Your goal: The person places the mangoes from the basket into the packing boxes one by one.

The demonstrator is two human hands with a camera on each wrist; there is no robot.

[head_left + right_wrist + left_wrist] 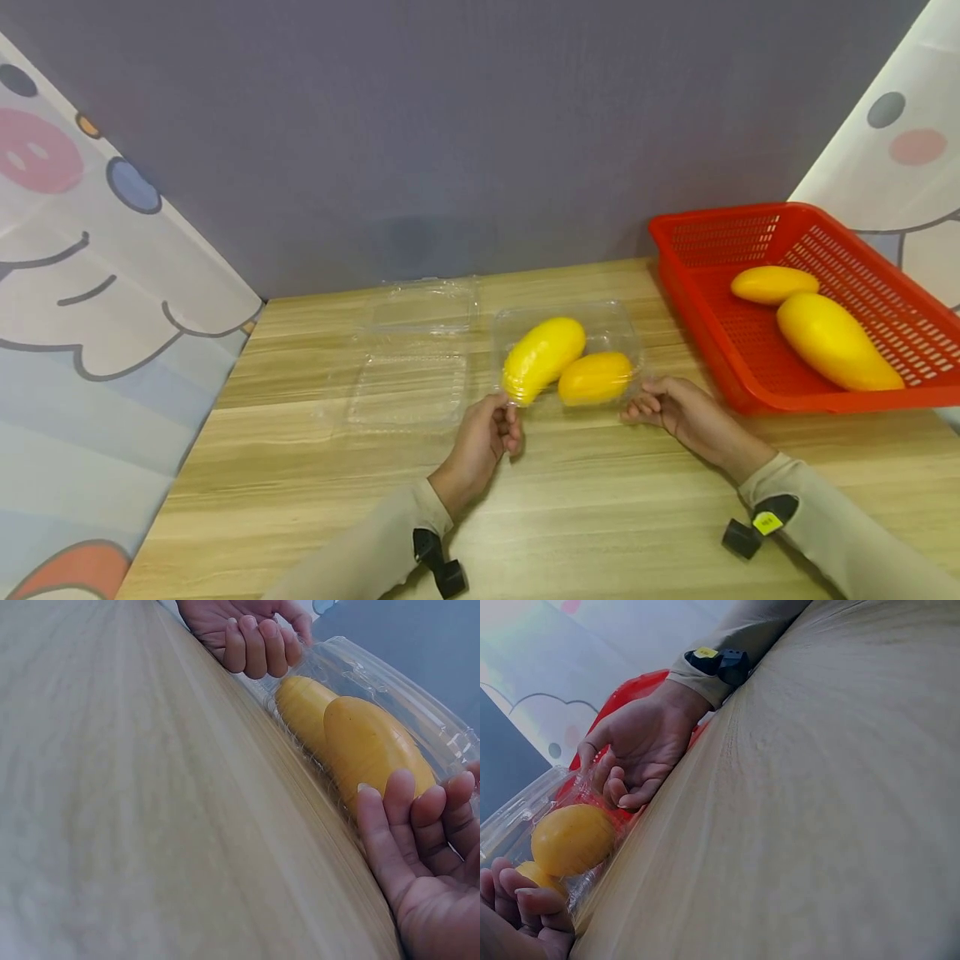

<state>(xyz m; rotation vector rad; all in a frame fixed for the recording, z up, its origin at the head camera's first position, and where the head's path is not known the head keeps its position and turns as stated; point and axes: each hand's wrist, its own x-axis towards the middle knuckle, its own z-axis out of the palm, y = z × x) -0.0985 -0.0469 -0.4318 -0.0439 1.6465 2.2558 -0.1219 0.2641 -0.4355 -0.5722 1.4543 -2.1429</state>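
A clear plastic clamshell box [609,327] stands on the table with two yellow mangoes inside, a longer mango [543,354] on the left and a smaller mango [596,378] on the right. Its lid lies over the fruit. My left hand [480,442] pinches the box's near left corner between thumb and forefinger, other fingers curled. At the near right corner, my right hand [686,414] pinches the plastic edge the same way. The right wrist view shows the mangoes [375,742] behind the clear wall, with the right fingers [401,802] partly in front.
An unfolded clear clamshell box [408,387] lies on the wooden table [300,492] to the left. On the right stands a red slotted basket [697,333] holding a small mango [772,285] and a large mango [836,342]. A grey panel [480,142] rises behind.
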